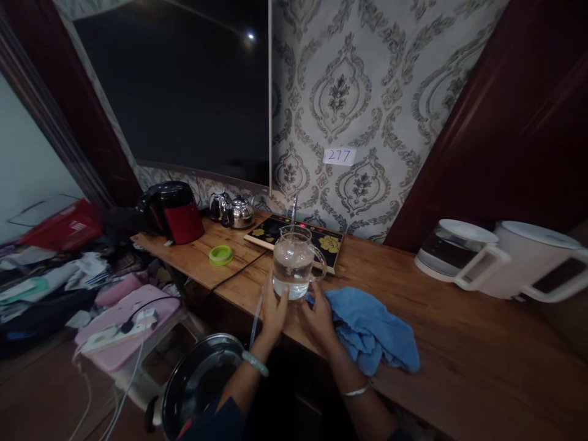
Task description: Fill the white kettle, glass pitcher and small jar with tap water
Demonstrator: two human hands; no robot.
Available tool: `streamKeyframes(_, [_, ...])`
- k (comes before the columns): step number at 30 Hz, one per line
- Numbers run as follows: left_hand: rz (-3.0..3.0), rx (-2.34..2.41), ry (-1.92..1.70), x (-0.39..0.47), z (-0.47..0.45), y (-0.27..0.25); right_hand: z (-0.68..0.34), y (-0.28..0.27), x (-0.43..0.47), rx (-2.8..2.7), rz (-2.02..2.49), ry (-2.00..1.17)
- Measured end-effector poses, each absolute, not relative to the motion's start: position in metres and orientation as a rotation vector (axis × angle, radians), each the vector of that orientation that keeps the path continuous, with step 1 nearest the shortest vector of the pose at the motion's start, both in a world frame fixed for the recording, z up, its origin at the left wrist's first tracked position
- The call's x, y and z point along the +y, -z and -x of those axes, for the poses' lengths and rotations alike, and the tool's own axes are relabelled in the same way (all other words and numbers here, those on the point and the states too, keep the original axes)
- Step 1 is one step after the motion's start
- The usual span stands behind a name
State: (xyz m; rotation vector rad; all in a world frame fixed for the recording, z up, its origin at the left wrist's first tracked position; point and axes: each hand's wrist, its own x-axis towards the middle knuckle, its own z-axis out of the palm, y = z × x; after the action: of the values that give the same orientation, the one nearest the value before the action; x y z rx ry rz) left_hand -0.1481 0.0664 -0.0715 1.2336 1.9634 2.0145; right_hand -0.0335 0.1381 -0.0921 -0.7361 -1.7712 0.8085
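Note:
A round clear glass teapot (293,269) with a glass handle on its right side holds clear water. It has no lid on, and a shiny upright strip, perhaps a spout or water, shows above its rim. My left hand (274,311) cups the lower left side, with the thumb at the front of the glass. My right hand (320,313) is at the lower right, under the handle, its thumb by the base. Whether the base touches the table is unclear. A crumpled blue cloth (374,331) lies beside my right hand. Behind the teapot is a black induction cooker (328,242) with gold flowers.
On the wooden table (463,343) stand a red-and-black kettle (184,220), two small metal kettles (241,213), a green lid-like ring (221,255) and two white-handled jugs (454,251). A dark basin (202,373) and a pink stool (124,324) with cords are below left.

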Motion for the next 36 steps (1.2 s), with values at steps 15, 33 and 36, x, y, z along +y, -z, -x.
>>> streamKeyframes(15, [-1.237, 1.97, -2.026, 0.0672, 0.1483, 0.0737, 0.0326, 0.0896, 0.1391, -1.784, 0.724, -0.812])
streamKeyframes(33, [-1.245, 1.964, -2.021, 0.0665, 0.1475, 0.0737, 0.0334, 0.0901, 0.1381, -1.761, 0.75, -0.835])
streamKeyframes(36, [-1.239, 1.976, -2.026, 0.0669, 0.1475, 0.0738, 0.0335, 0.0895, 0.1379, -1.77, 0.735, -0.844])
